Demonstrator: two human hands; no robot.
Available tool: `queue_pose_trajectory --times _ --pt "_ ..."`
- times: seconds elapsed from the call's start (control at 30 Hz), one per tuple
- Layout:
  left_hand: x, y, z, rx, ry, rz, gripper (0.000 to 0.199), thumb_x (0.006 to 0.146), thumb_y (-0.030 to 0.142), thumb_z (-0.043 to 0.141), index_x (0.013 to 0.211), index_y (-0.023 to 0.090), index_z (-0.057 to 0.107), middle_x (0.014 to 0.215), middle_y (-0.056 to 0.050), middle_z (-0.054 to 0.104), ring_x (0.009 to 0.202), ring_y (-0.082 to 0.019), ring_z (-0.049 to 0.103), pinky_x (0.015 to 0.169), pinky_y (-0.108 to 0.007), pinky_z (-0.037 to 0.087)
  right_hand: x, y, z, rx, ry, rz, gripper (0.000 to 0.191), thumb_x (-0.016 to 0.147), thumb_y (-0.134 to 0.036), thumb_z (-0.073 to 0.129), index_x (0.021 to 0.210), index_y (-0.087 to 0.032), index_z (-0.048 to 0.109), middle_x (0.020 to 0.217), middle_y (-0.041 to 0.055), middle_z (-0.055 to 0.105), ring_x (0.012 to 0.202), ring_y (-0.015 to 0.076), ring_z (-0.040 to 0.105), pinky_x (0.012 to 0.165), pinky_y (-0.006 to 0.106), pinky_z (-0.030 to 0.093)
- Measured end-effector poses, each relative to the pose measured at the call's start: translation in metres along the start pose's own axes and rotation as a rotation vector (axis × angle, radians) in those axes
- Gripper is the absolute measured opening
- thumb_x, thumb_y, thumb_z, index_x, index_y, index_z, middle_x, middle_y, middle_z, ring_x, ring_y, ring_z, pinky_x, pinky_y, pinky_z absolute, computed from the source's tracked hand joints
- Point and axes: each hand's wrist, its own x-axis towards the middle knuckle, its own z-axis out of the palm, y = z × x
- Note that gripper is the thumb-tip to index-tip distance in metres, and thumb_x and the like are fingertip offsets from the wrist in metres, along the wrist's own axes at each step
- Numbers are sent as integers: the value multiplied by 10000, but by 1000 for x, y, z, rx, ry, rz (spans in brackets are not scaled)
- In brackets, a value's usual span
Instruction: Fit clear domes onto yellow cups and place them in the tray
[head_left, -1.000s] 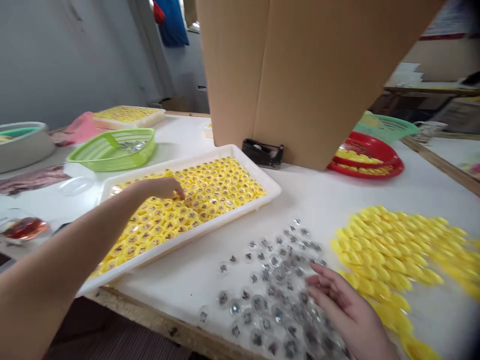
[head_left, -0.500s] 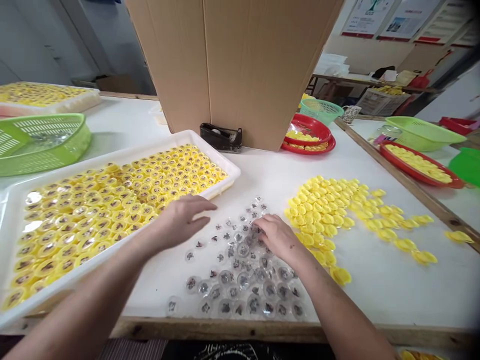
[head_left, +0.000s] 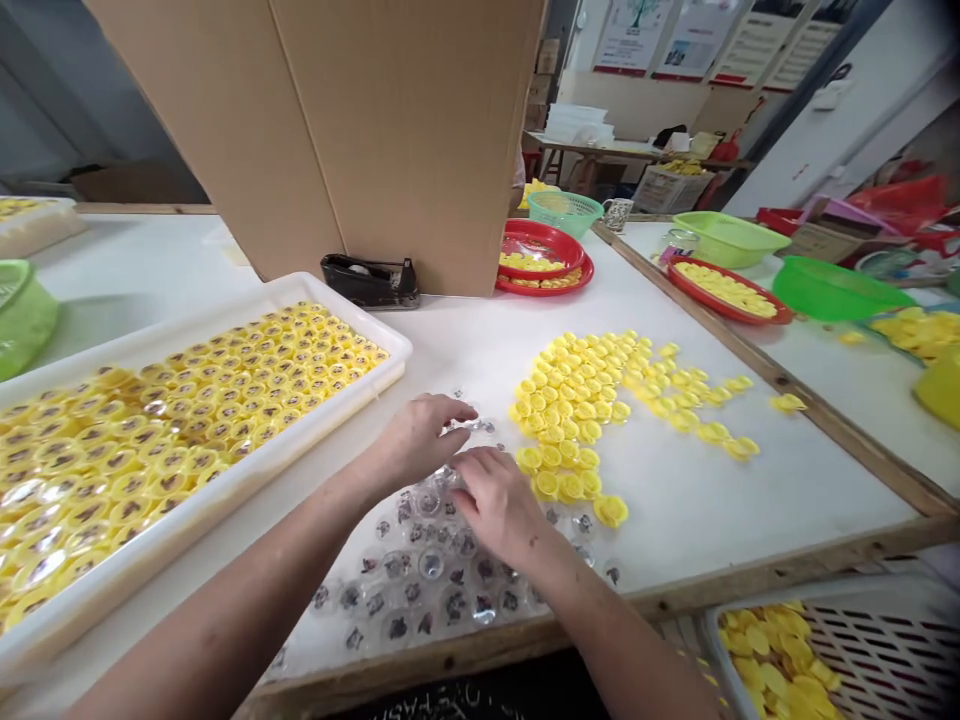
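Clear round plastic discs with small dark printed pictures (head_left: 454,605) lie loosely over the table near its front edge. My left hand (head_left: 424,435) hovers over the upper part of them, thumb and forefinger apart, with nothing visible between. Close beside it, my right hand (head_left: 499,500) is bent over the discs, its thumb apart from the fingers; the fingertips are partly hidden. Whether either hand touches a disc is unclear. Right of the hands lies a spread of yellow round pieces (head_left: 570,385). On the left, a white tray (head_left: 397,350) holds rows of yellow pieces with pictures under a shiny top.
A tall cardboard box (head_left: 405,130) stands behind, with a black tape dispenser (head_left: 371,282) before it. Red plates (head_left: 551,285) with yellow pieces sit at its right. A wooden rail (head_left: 765,355) edges the table. Below the front edge is a white basket (head_left: 877,640) of yellow pieces.
The view has swung to the right. My left hand has moved from beside the tray to over the clear discs, close to my right hand.
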Motion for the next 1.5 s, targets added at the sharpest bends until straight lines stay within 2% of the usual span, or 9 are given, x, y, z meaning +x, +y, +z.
queue_pose_trajectory --times 0.23,0.47,0.6,0.73,0.93,1.03,1.17,1.3,1.5 --pt "53 26 53 256 -354 201 431 687 232 612 1118 239 629 1011 -31 674 938 -234 596 782 -318 470 -31 -2 6 220 28 -67 252 774 -124 581 1020 -175 599 992 78 645 941 250 534 844 390 415" --pt "56 24 87 238 -322 249 372 653 204 635 1023 180 655 944 -79 641 930 -262 573 749 -319 468 -54 -6 -8 434 -6 39 302 705 -123 662 990 -163 570 923 71 631 889 230 548 790 364 437" --pt "51 16 84 180 -257 216 319 642 156 609 958 180 645 941 -71 632 915 -250 568 763 -323 460 -57 0 -21 649 45 170 267 705 -166 694 952 -190 593 903 45 631 844 194 571 753 331 459" --pt "37 9 62 78 -159 121 306 684 173 585 990 169 584 881 -52 629 796 -200 578 704 -306 462 -56 13 -30 1054 130 337 230 731 -176 687 943 -223 611 856 11 634 775 149 594 723 297 487" --pt "-11 -3 32 -757 -108 -45 270 714 199 665 946 166 531 802 -9 592 636 -105 528 562 -218 410 -48 20 -37 1491 169 397 281 701 -190 753 933 -239 603 915 3 634 827 161 665 745 308 531" --pt "-40 -7 28 -1075 -167 -76 326 695 191 728 971 139 562 842 -29 601 723 -113 552 637 -227 438 -41 15 -38 1470 180 338 298 696 -181 761 931 -252 590 887 -11 633 777 140 659 722 291 532" --pt "-65 -11 30 -1278 -165 -118 376 680 154 760 1015 132 589 866 -34 611 762 -105 559 667 -214 448 -32 6 -40 1123 180 211 300 722 -170 735 980 -249 603 877 3 602 766 129 598 698 281 516" --pt "-73 -16 34 -1377 -106 -136 352 654 133 785 931 135 568 827 -25 631 747 -104 574 652 -204 454 -20 -3 -44 742 152 12 302 746 -159 708 1023 -235 617 894 19 573 738 130 550 655 286 494" --pt "-77 -25 39 -1520 -84 -129 312 625 114 799 853 124 585 778 -28 666 701 -108 605 637 -211 474 -5 -9 -49 620 6 -119 336 775 -148 683 1090 -246 621 934 32 600 769 132 572 655 280 503"
